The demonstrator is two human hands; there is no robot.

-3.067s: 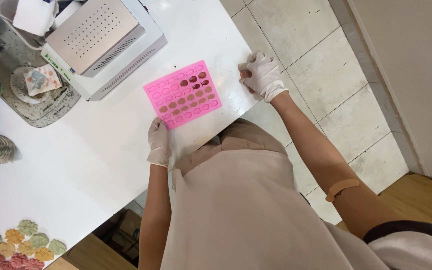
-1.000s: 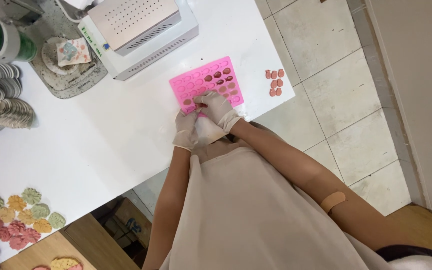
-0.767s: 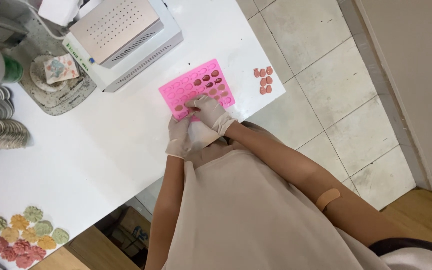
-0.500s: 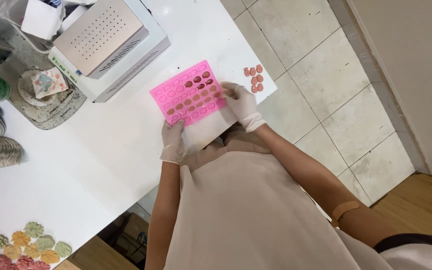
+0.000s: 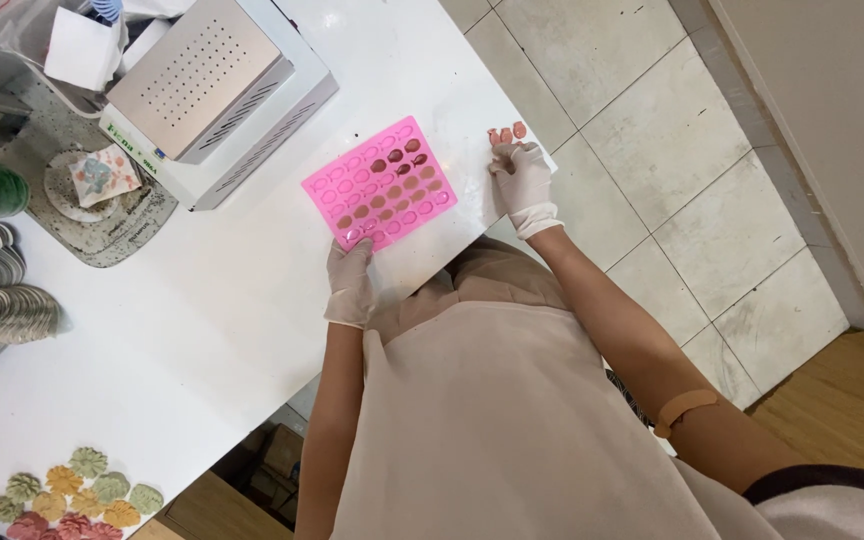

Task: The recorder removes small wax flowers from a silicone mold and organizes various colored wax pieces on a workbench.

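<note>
Head view: your left hand (image 5: 350,283) pinches the lower left edge of the pink silicone mold (image 5: 380,182), grip clamped on it, and the mold lies flat on the white bench (image 5: 182,330) just left of frame centre. Your right hand (image 5: 525,180) is at the bench's right edge, fingers down over a few small pink pieces (image 5: 505,133). I cannot tell whether that grip is together on one or just resting on them.

Progress, as I judge it: the mold is partly emptied. Cavities along its upper left and lower rows look hollow, while a cluster in the middle and upper right is darker and looks filled. Only a handful of pieces sit out on the bench by your right hand, so most of the unmoulding looks left to do.

Around it: a white box machine with a perforated metal top (image 5: 202,80) sits in the upper left of the frame, close to the mold's upper left corner but not touching. Left of it is a stained grey tray (image 5: 142,225) carrying a round dish with a painted tile on top (image 5: 102,172). A stack of pale round pieces (image 5: 12,315) lies at the left edge, and coloured flower-shaped pieces (image 5: 77,490) are in the lower left corner.

In the way: the loose pieces sit right at the bench corner above the tiled floor (image 5: 652,150), so they could roll off. Your apron (image 5: 492,420) hides the near bench edge.
</note>
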